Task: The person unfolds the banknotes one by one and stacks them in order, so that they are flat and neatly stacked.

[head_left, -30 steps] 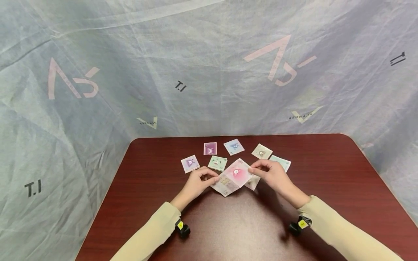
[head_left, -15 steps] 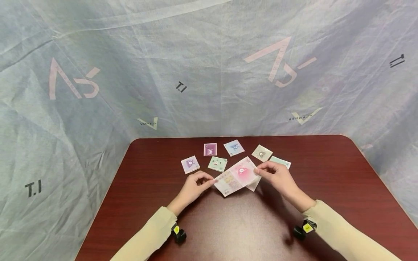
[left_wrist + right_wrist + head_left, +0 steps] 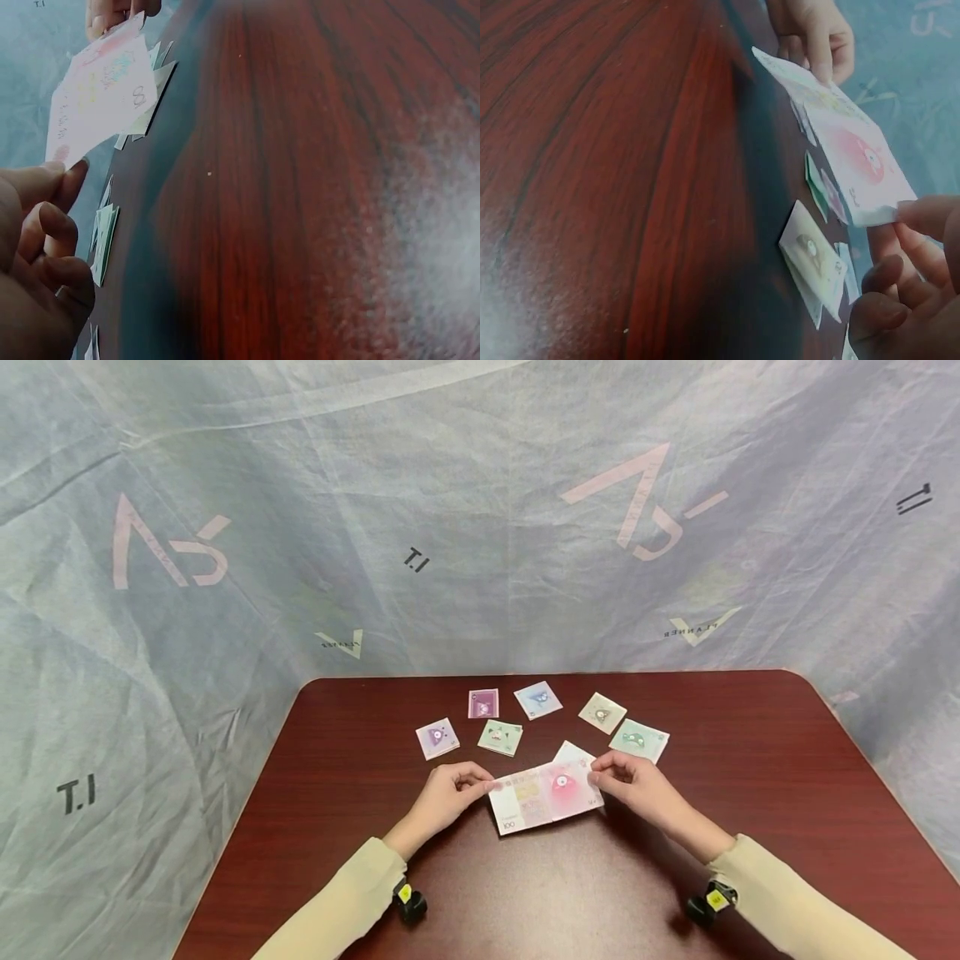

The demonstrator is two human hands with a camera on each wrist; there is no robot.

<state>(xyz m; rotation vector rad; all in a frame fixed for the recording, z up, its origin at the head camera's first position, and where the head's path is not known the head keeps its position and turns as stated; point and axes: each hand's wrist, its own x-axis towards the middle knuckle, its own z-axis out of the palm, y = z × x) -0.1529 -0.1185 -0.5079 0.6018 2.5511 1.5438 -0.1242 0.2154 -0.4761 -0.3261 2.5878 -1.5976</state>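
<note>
Both hands hold a pink play banknote (image 3: 542,797) marked 100, spread out and raised above the table with a fold line across its middle. My left hand (image 3: 444,797) pinches its left end between thumb and fingertips. At the opposite end, my right hand (image 3: 637,787) pinches the edge in the same way. In the right wrist view the banknote (image 3: 851,154) slants between the two hands, its printed face showing. Behind it lies a folded pale note (image 3: 573,752), mostly hidden. A green folded note (image 3: 640,741) sits just beyond my right fingers.
Several folded notes lie on the dark red table (image 3: 480,893): lilac (image 3: 437,738), dark purple (image 3: 483,703), pale green (image 3: 500,737), blue (image 3: 537,700) and beige (image 3: 602,713). A grey printed cloth (image 3: 465,510) hangs along the table's far edge and sides.
The banknote has been drawn out flatter, turned closer to level and brought nearer to me. My right hand has shifted right and nearer, uncovering more of the green note.
</note>
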